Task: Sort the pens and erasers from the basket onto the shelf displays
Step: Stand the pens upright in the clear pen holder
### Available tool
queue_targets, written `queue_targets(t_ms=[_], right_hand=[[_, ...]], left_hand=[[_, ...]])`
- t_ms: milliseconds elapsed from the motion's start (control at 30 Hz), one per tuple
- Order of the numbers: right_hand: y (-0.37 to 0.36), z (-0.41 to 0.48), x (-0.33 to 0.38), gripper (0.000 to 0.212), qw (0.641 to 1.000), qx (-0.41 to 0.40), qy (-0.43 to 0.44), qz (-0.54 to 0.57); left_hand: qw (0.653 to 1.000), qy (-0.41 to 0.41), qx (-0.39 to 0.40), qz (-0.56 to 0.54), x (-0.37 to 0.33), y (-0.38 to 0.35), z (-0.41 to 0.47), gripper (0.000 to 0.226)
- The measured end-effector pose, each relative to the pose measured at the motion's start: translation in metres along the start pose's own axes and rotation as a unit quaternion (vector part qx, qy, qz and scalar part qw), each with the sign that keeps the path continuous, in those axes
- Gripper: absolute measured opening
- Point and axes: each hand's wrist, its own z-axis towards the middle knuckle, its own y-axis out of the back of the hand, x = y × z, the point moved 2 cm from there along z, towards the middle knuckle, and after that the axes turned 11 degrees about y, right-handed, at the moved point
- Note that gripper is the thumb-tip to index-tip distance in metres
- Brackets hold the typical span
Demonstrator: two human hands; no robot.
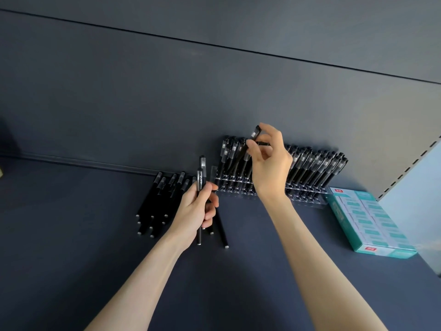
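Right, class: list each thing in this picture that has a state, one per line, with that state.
Clear plastic pen rack: standing, mostly filled with pens.
Left hand: grips black capped pens, upright.
Right hand: pinches one black pen above the rack.
Loose black pens: lying flat beside the rack.
Teal cardboard eraser box: open, full.
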Motion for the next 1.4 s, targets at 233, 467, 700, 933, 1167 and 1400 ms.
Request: queue_targets(t_ms=[233,467,700,933,1167,1400], right_hand=[[-0.012,-0.004,-0.007,0.031,0.998,0.044,0.026,-0.035],[-0.021,-0.018,-0.02,0.03,0.989,0.068,0.091,-0.094],[-0.022,-0.018,-0.026,0.026,0.985,0.083,0.089,-0.123],[-0.011,-0.022,-0.012,0.023,0.994,0.057,0.04,-0.088],[-0.001,-0.031,0.0,0.02,0.963,0.184,-0.142,0.134],[0.008,-0.028,0.001,0.027,0.953,0.153,-0.163,0.204]], left_hand=[[1.0,-0.019,0.006,0.021,-0.002,0.0,-0.001,0.024],[0.999,-0.021,0.011,0.025,-0.002,0.0,-0.001,0.023],[0.999,-0.018,0.025,0.037,-0.002,-0.001,-0.002,0.022],[0.997,-0.012,0.059,0.052,-0.002,-0.001,-0.003,0.023],[0.987,0.007,0.132,0.087,-0.001,-0.008,-0.007,0.028],[0.99,0.015,0.1,0.099,0.0,-0.007,-0.006,0.02]])
